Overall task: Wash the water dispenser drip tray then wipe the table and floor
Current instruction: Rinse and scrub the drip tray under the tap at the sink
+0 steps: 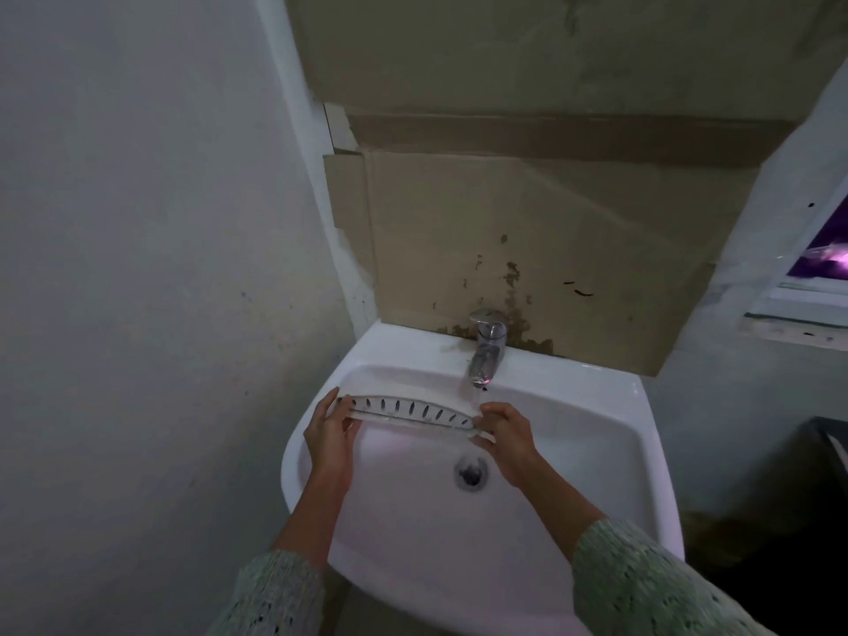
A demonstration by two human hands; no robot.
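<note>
The drip tray lies lengthwise left to right over the sink, left hand and right hand each pinching an end, tap water nearest the right grip

The drip tray is hanging lengthwise over the white sink, tipped up on edge so its long, narrow white grille, cut with a row of dark slanted slots, is facing the camera. The left hand is gripping its left end and the right hand is pinching its right end, so it is stretching between them above the basin and just in front of the tap. A thin stream of water is falling from the spout right beside the tray's right end, though whether it is striking the tray cannot be told.
</note>
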